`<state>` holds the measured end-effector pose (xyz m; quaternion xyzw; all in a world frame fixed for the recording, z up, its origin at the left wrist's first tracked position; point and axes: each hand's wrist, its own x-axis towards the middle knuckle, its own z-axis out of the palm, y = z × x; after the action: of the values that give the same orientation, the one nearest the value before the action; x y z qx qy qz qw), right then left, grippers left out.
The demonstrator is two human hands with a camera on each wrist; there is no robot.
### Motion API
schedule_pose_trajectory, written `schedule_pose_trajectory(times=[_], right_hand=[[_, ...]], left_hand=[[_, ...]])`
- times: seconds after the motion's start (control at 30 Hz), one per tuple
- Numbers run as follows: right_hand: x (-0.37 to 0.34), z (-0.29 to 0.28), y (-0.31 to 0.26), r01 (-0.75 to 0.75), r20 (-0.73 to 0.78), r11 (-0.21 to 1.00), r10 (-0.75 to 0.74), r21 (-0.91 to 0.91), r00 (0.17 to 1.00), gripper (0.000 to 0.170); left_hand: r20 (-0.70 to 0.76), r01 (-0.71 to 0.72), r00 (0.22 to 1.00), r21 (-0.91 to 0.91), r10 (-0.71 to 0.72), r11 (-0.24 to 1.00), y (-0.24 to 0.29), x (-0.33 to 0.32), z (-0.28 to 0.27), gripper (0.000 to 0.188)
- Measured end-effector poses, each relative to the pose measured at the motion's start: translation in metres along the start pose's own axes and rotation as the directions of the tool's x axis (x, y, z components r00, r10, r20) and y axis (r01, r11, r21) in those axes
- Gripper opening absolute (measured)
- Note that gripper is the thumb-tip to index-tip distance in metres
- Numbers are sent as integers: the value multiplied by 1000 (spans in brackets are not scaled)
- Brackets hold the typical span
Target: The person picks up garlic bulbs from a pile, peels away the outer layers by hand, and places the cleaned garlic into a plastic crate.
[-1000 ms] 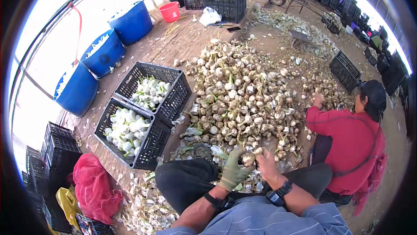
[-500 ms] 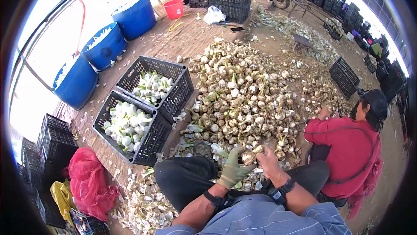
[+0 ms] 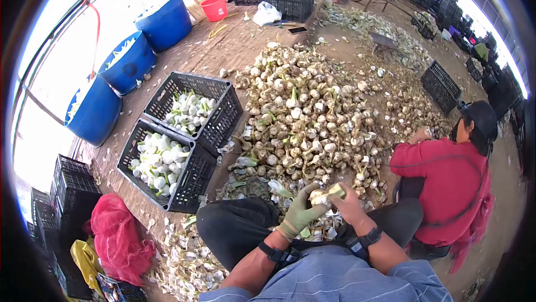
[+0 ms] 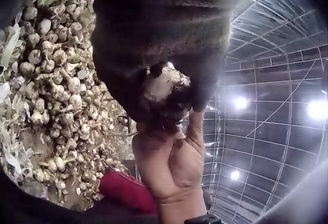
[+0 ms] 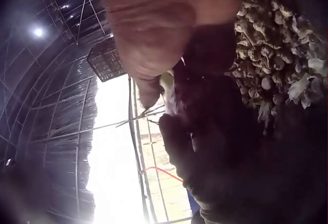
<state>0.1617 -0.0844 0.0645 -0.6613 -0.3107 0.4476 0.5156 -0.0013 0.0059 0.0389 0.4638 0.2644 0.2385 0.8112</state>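
Grip of left hand (image 3: 302, 212) and right hand (image 3: 349, 208): both closed on one garlic bulb (image 3: 319, 197)

Head view: The gloved left hand has its fingers curled round the bulb. The bare right hand pinches a pale green stalk (image 3: 336, 190) at the bulb's right side; the two grips sit just beside each other. The bulb is held above the wearer's lap, at the near edge of a large pile of bulbs (image 3: 307, 123). Two black crates (image 3: 194, 184) holding white bulbs (image 3: 162, 162) stand to the left; a person in a red jacket (image 3: 441, 190) sits to the right.

Left wrist view: Pale skin of the bulb shows between the dark glove (image 4: 159, 24) and the bare hand, which meets it from below. Glove fingertips are lost in shadow.

Right wrist view: Bare fingers (image 5: 149, 92) bear on the stalk, with a gloved fingertip just below. Full finger closure cannot be told from this side.
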Motion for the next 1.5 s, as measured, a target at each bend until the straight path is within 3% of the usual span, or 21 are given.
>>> schedule_pose_trajectory(times=[0.13, 0.17, 0.23, 0.37, 0.43, 0.53, 0.6, 0.77, 0.8, 0.87, 0.9, 0.97, 1.03, 1.1, 1.17, 1.2, 1.3, 1.37, 1.43, 1.47, 1.5], right_hand=[[7, 4, 33, 40, -122, 983, -62, -179, 991, 54], [0, 9, -6, -88, -4, 992, 88, 88, 996, 41], [0, -3, -3, 128, 166, 977, -100, -173, 981, 27], [-11, -5, -50, 386, 385, 883, -270, -266, 883, 17], [-5, -8, -37, 402, 367, 863, -283, -305, 886, 17], [-3, 0, -31, 478, 354, 819, -366, -317, 861, 20], [-5, 4, -26, 440, 289, 835, -354, -330, 889, 21], [-5, -7, -19, 318, 226, 889, -252, -329, 941, 22], [-7, -3, 3, 352, 71, 891, -347, -288, 935, 25], [-4, -16, 9, 232, -15, 914, -251, -332, 968, 33], [-1, -26, 29, 147, -120, 914, -206, -379, 971, 35], [4, -43, 7, 24, -302, 997, -46, -76, 952, 34], [11, -65, -7, 169, -340, 985, -169, -31, 925, 26], [0, -67, -23, -92, -166, 984, 66, -154, 984, 31], [-3, -51, -13, 268, 298, 714, -88, -646, 951, 40], [-8, -46, -20, 126, 349, 754, 144, -645, 926, 48], [-11, -32, -36, 53, 161, 849, 39, -526, 986, 47], [-19, -38, -38, 72, 158, 808, 27, -585, 987, 46], [-35, -56, -20, 161, 165, 730, -68, -664, 984, 45], [-51, -63, -17, 59, 41, 761, -42, -646, 998, 41], [-68, -74, -17, 143, -28, 697, -228, -703, 973, 41]], left_hand=[[-38, -108, 993, 3, 108, 994, 6, 1, 9, 78], [-72, -103, 992, -9, 102, 995, 8, 1, 5, 77], [-33, 19, 999, -234, -27, 972, 11, -1, -7, 58], [35, 180, 982, -471, -185, 864, 1, 3, -1, 39], [151, 313, 950, -437, -275, 843, -9, 5, -14, 50], [101, 139, 988, -296, -114, 945, -9, 6, -12, 49], [30, 117, 993, -203, -113, 972, -14, 8, -12, 49], [170, 203, 968, -82, -187, 976, 17, 4, -16, 49], [214, 204, 960, -88, -182, 975, 12, 4, -20, 51], [294, 217, 938, -81, -184, 973, 17, 1, -25, 61], [208, 202, 962, -92, -179, 975, 19, -5, -22, 75], [347, 180, 922, 15, -174, 984, 37, -7, -24, 89], [248, 232, 946, -66, -209, 971, 43, -13, -21, 93], [242, 243, 952, -229, -187, 942, 17, -9, -32, 70], [161, 282, 958, -367, -238, 886, 6, -4, -29, 64], [123, 300, 954, -319, -274, 899, 6, -4, -27, 62], [12, 308, 949, -243, -315, 920, 6, -2, -25, 58], [-22, 278, 956, -248, -292, 928, 6, 2, -24, 57], [-224, 139, 950, -327, -219, 935, 6, 5, -14, 53], [-201, 187, 938, -398, -284, 898, 8, 5, -18, 52], [-175, 231, 922, -469, -345, 853, 9, 5, -25, 52]])
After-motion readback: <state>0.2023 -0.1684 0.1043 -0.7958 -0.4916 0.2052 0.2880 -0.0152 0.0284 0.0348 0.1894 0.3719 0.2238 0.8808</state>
